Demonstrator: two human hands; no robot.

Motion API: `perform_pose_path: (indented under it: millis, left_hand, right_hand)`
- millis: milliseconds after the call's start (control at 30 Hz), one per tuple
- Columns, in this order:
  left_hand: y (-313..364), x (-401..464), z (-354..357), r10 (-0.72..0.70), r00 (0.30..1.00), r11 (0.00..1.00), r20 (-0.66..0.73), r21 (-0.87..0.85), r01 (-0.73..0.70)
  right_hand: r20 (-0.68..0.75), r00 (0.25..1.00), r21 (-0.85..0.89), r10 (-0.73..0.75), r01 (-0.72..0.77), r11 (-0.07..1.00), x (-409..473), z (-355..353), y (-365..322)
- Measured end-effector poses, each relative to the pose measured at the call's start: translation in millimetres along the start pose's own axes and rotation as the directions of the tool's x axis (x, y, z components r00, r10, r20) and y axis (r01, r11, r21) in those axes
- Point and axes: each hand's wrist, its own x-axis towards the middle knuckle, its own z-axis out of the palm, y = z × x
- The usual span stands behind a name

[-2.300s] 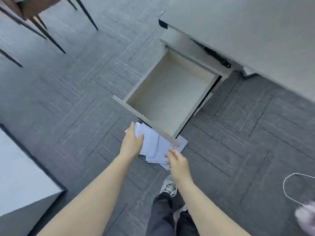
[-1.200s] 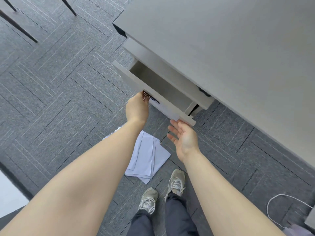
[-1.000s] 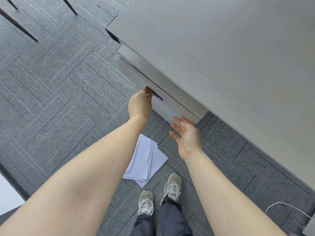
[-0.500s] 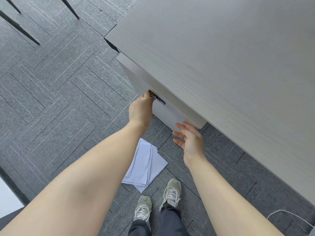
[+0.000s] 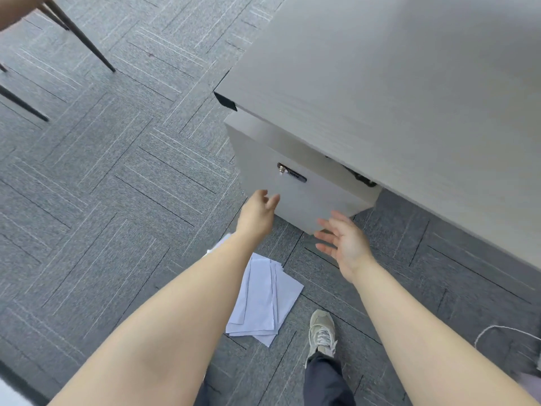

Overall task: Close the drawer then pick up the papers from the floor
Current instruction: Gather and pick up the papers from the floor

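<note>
A: Where is the drawer (image 5: 304, 189)?
B: Pushed shut under the desk (image 5: 395, 83), just past both hands.
A: And the papers (image 5: 263, 300)?
B: In a pile on the gray carpet (image 5: 117, 186), between the two arms, below the hands.
A: Do the hands hold anything?
B: No. The left hand (image 5: 257, 215) and the right hand (image 5: 345, 241) have loose, spread fingers. A shoe (image 5: 322, 332) stands beside the papers.
</note>
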Motion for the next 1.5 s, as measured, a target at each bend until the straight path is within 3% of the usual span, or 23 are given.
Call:
perform_pose_path:
  millis: [100,200,400,567,700,767,867,967,1033,1133,1333,1500]
  left_hand:
    - [-66,-36,-23,0.016,0.996,0.995,0.087,0.093,-0.024]
    - [-173,-51,-44,-0.130,0.976,0.973,0.175,0.211,0.092]
    - [-367,-34,-49,-0.363,0.920,0.898,0.147,0.320,0.304]
    - [-491,49,-6,-0.320,0.944,0.903,0.079,0.327,0.278]
    - [-563,134,28,-0.235,0.972,0.903,0.010,0.371,0.215]
    - [-586,174,42,-0.164,0.986,0.878,-0.038,0.450,0.163]
    - [-605,209,57,-0.149,0.980,0.848,-0.131,0.493,0.195]
    - [-607,215,72,-0.106,0.965,0.830,-0.242,0.513,0.220]
    - [-605,208,84,-0.095,0.970,0.831,-0.222,0.519,0.200]
    - [-606,189,101,-0.173,0.973,0.898,-0.151,0.381,0.219]
    - [-620,158,123,-0.177,0.982,0.938,-0.059,0.292,0.187]
    - [-621,151,143,-0.026,0.997,0.954,0.070,0.301,0.004]
  right_hand:
    - [-0.072,0.997,-0.072,-0.008,0.002,0.997,-24,15,33]
    - [-0.125,0.991,-0.170,0.047,-0.068,0.983,-30,34,96]
    - [-0.215,0.937,-0.308,0.276,-0.333,0.891,21,54,285]
    - [-0.324,0.905,-0.319,0.277,-0.380,0.868,112,35,438]
    - [-0.431,0.881,-0.341,0.194,-0.359,0.869,191,9,523]
    - [-0.517,0.841,-0.381,0.159,-0.393,0.837,221,0,549]
    - [-0.655,0.754,-0.399,0.053,-0.404,0.823,254,-3,576]
    - [-0.650,0.757,-0.446,-0.065,-0.312,0.839,270,22,588]
    - [-0.629,0.773,-0.450,-0.085,-0.273,0.850,273,45,588]
    - [-0.604,0.797,-0.381,-0.023,-0.263,0.886,273,65,585]
    - [-0.571,0.818,-0.289,0.069,-0.279,0.916,272,55,573]
    - [-0.465,0.885,-0.345,0.004,-0.185,0.920,269,59,576]
